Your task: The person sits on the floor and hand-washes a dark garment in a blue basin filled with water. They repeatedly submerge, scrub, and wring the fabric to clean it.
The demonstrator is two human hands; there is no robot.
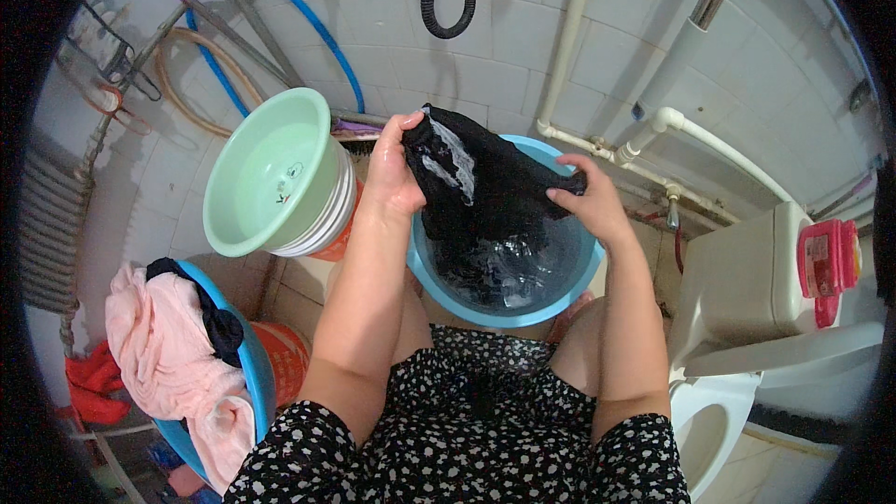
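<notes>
A wet black garment (pixel 495 159) is stretched between my hands, with white suds on its left part. My left hand (pixel 396 166) grips its upper left edge, fingers closed on the cloth. On the other side my right hand (pixel 590 198) pinches the garment's right end between thumb and fingers. Below them stands a light-blue basin (pixel 509 317) of water. The garment's lower part hangs down into the basin, and dark cloth shows at the water. What kind of garment it is I cannot make out.
Left of the basin, a pale green basin (pixel 252 168) rests tilted on a white bucket (pixel 327 224). A blue tub (pixel 259 364) nearer me holds pink cloth (pixel 163 341) and dark cloth. A toilet (pixel 737 280) stands at the right. Pipes (pixel 565 37) and a black hose (pixel 431 0) line the tiled wall.
</notes>
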